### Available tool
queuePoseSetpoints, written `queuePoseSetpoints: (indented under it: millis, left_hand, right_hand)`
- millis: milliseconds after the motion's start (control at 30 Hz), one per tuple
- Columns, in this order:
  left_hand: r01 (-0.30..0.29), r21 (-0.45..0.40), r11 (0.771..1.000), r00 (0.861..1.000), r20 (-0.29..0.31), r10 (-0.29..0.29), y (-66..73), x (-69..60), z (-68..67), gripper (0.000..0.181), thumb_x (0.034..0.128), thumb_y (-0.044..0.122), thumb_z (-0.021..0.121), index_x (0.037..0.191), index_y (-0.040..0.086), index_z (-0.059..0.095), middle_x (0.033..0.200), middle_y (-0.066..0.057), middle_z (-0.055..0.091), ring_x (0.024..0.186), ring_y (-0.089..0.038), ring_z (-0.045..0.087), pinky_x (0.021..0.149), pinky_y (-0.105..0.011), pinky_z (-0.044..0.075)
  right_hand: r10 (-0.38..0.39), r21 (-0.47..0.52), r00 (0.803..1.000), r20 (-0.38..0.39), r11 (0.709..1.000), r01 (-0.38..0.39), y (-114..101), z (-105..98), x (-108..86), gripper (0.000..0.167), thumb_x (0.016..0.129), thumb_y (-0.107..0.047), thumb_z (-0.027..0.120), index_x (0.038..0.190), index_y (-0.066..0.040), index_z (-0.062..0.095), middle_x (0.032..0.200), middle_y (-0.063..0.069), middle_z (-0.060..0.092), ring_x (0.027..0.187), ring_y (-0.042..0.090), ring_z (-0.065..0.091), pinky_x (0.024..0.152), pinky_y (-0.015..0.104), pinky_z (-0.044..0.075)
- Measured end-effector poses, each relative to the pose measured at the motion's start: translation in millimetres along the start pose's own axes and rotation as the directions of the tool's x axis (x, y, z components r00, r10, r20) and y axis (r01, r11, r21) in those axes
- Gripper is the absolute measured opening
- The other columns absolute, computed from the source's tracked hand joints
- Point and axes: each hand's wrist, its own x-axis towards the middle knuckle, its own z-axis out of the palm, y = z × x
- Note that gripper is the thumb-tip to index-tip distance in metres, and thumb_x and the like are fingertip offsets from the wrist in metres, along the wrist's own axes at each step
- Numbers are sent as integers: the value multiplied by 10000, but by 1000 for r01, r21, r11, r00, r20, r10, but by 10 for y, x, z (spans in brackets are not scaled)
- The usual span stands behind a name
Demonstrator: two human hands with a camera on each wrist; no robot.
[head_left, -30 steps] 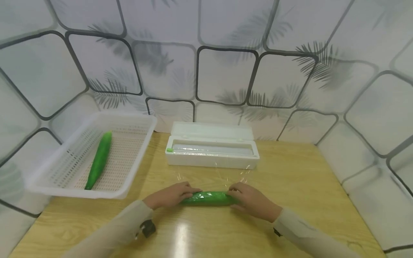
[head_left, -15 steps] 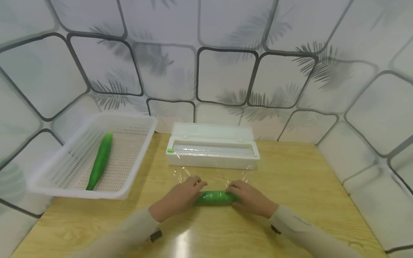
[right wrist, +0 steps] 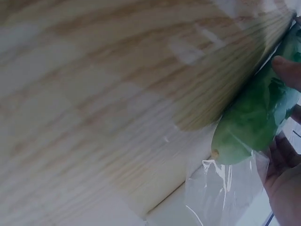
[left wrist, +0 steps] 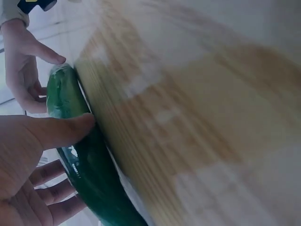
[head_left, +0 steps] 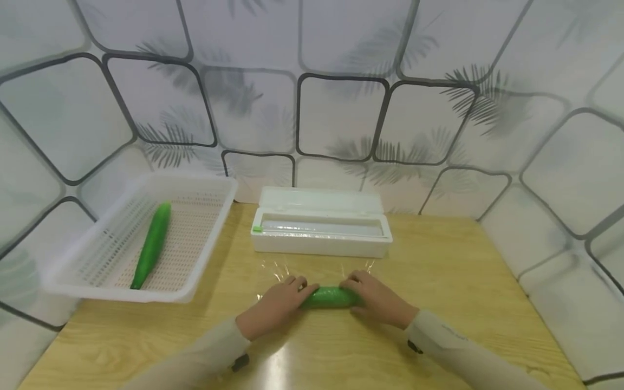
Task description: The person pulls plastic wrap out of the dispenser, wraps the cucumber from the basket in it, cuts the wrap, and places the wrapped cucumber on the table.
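The green cucumber (right wrist: 251,115) over there lies on the tabletop (right wrist: 117,89) under shiny clear film (right wrist: 225,190) that trails past its pale end; the right hand (right wrist: 286,183) grips it, thumb against its side.

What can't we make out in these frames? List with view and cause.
Left end of the held cucumber: head view, covered by the left hand; left wrist view, cut off by the bottom edge.
Its right end: head view, behind the right hand.
Part of that hand: right wrist view, cut off by the right edge.
Clear film edges: head view, too transparent to trace.
Right sleeve mark: head view, too small and blurred.
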Motion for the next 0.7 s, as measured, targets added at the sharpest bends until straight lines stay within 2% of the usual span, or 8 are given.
queuePoseSetpoints:
  millis: [100, 167, 267, 367, 433, 567, 700]
  left_hand:
    - [5, -38, 999, 1000, -5, -5, -24, -16, 27, 535, 794, 22, 645, 1298, 139, 512, 1056, -61, 582, 911, -167, 579, 658, -216, 543]
    - [11, -69, 998, 1000, -3, -11, -42, -19, 29, 547, 781, 29, 662, 1298, 124, 510, 1063, -67, 586, 920, -176, 581, 688, -232, 550]
    - [41, -136, 990, 998, 43, -36, -66, -12, 14, 555, 783, 29, 664, 1308, 86, 493, 1117, -88, 599, 980, -209, 595, 774, -284, 561]
    - [94, -222, 971, 992, 107, -72, -82, -3, -7, 556, 808, 50, 655, 1327, 35, 456, 1191, -120, 598, 1064, -249, 594, 881, -349, 542]
    - [119, -263, 958, 987, 135, -86, -94, -2, -14, 550, 816, 68, 657, 1321, 18, 445, 1205, -132, 600, 1076, -257, 594, 909, -363, 529]
    - [126, -305, 944, 987, 134, -88, -112, -4, -23, 520, 802, 78, 682, 1272, 19, 466, 1178, -130, 611, 1065, -254, 599, 926, -364, 520]
    - [151, -318, 936, 985, 128, -116, -126, -17, -15, 493, 796, 83, 702, 1244, 63, 496, 1209, -133, 560, 1092, -265, 567, 908, -373, 530]
  right_hand:
    - [47, -4, 999, 20, 999, -46, -16, 14, 0, 555, 714, -204, 800, 1209, -120, 565, 1108, 69, 563, 998, 177, 546, 868, 345, 529]
    - [51, -12, 999, 15, 999, -51, -27, 15, 7, 558, 707, -195, 804, 1207, -118, 566, 1104, 77, 566, 989, 184, 550, 858, 350, 531]
    - [43, -27, 999, -2, 999, -43, -26, 12, 14, 566, 694, -171, 812, 1198, -92, 568, 1097, 88, 575, 981, 197, 563, 857, 358, 534]
    - [51, -21, 998, -26, 998, -52, -15, 19, 10, 551, 687, -137, 811, 1173, -48, 566, 1096, 105, 585, 987, 221, 581, 876, 376, 533]
    - [70, -22, 997, -35, 997, -70, -9, 27, 5, 522, 691, -125, 804, 1141, -18, 561, 1088, 113, 589, 985, 232, 586, 881, 387, 531]
    - [121, -24, 991, -50, 992, -122, 3, 35, 1, 451, 690, -101, 794, 1068, 3, 572, 1047, 107, 598, 957, 228, 588, 864, 384, 536]
    - [141, -24, 988, -57, 989, -143, 5, 35, 1, 423, 679, -81, 792, 1042, 1, 590, 1017, 98, 606, 928, 220, 592, 839, 378, 542]
